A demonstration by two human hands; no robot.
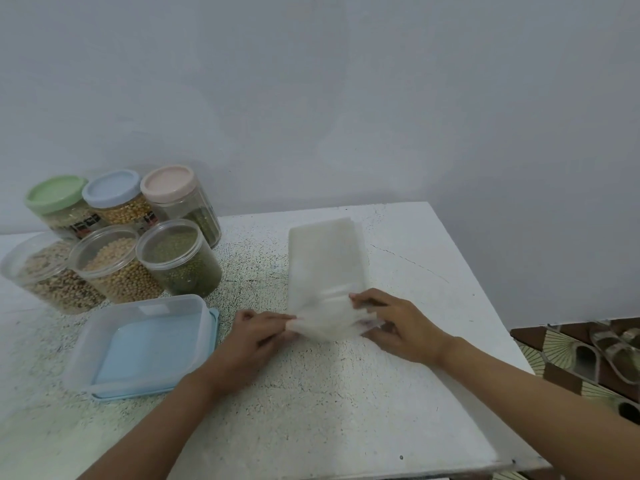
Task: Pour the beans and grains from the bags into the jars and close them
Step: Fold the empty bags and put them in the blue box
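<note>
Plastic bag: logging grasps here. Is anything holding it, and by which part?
Both: the left hand and the right hand pinch the plastic bag at its near end, one on each side.

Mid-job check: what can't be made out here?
Mouth of the bag: head view, covered by left hand and right hand; sealed or open unclear.
Tops of the front jars: head view, clear plastic; lidded or open unclear.
The rear jar labels: head view, too small, partly blocked.
</note>
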